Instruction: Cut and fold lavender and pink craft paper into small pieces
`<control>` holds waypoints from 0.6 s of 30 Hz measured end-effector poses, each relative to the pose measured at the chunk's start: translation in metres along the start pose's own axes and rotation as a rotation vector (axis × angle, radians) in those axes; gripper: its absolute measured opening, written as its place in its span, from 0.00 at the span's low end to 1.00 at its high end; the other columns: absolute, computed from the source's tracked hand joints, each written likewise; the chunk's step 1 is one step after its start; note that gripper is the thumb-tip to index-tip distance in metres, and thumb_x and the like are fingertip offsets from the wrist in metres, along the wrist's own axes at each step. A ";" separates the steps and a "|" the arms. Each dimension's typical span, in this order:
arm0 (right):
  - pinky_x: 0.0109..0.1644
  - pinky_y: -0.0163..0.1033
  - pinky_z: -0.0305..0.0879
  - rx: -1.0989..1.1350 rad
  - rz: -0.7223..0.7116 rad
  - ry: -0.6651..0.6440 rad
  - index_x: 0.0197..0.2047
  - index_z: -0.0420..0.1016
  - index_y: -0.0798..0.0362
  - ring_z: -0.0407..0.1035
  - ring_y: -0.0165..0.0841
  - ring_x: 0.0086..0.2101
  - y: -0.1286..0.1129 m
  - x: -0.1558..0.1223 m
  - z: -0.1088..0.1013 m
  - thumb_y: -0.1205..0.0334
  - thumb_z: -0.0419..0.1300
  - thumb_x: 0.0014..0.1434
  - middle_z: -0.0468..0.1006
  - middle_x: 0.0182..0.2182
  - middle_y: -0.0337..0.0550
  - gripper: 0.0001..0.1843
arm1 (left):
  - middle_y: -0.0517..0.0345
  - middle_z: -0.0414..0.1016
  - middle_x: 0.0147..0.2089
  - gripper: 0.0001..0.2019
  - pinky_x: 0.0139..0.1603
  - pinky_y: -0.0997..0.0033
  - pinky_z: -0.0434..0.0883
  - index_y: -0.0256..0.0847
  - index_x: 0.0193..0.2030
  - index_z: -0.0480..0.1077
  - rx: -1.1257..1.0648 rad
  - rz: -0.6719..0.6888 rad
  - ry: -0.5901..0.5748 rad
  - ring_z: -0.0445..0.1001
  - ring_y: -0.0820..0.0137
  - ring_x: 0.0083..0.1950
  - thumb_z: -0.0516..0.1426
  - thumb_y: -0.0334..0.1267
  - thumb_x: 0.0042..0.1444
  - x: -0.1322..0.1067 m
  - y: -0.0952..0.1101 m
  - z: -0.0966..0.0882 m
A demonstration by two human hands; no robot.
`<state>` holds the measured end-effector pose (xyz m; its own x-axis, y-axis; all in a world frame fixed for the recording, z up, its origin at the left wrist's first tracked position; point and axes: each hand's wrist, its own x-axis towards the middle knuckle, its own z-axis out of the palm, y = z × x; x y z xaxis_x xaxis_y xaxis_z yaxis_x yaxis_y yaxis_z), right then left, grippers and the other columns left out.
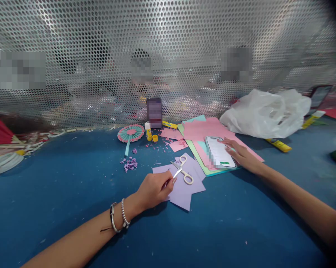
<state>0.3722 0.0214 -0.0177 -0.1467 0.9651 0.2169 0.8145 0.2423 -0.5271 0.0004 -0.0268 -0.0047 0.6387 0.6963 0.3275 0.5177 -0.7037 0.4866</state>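
My left hand [157,188] is closed, pinching a thin white strip [177,173] whose exact kind I cannot make out. Beneath and beside it lie overlapping purple paper sheets [181,200]. White-handled scissors [188,179] rest on these sheets, blades pointing left, just beyond my fingertips. My right hand [240,152] has its fingers stretched out at the right edge of a phone [218,152] with a lit screen. The phone lies on stacked pink [203,130], green and blue paper.
A pink-and-blue paper fan [130,133], purple scraps [130,163], a glue stick [148,132] and its yellow cap [155,138] lie at the back. A dark phone [154,112] leans against the perforated metal screen [106,67]. A white plastic bag [265,113] sits back right.
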 end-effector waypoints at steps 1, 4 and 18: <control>0.61 0.57 0.49 0.035 -0.004 0.011 0.57 0.56 0.39 0.52 0.44 0.59 0.001 0.000 0.000 0.43 0.43 0.60 0.60 0.59 0.39 0.24 | 0.64 0.61 0.21 0.12 0.24 0.76 0.53 0.38 0.28 0.61 -0.002 -0.001 -0.001 0.57 0.77 0.22 0.45 0.38 0.62 0.000 0.000 0.000; 0.62 0.53 0.52 0.129 -0.014 0.034 0.58 0.55 0.38 0.53 0.41 0.59 0.005 0.002 -0.002 0.43 0.43 0.60 0.61 0.58 0.38 0.24 | 0.64 0.62 0.22 0.12 0.24 0.76 0.53 0.38 0.28 0.61 0.004 -0.004 -0.007 0.57 0.77 0.22 0.45 0.38 0.62 -0.001 0.001 -0.001; 0.65 0.50 0.34 0.011 0.013 -0.245 0.65 0.33 0.32 0.33 0.43 0.64 0.019 -0.011 -0.023 0.44 0.52 0.56 0.33 0.66 0.29 0.40 | 0.65 0.61 0.21 0.13 0.24 0.75 0.53 0.38 0.28 0.60 -0.007 0.004 -0.003 0.56 0.77 0.21 0.44 0.39 0.62 0.001 0.001 -0.001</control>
<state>0.4026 0.0132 -0.0113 -0.2685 0.9633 0.0050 0.8113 0.2290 -0.5379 0.0009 -0.0269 -0.0035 0.6420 0.6934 0.3272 0.5112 -0.7052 0.4913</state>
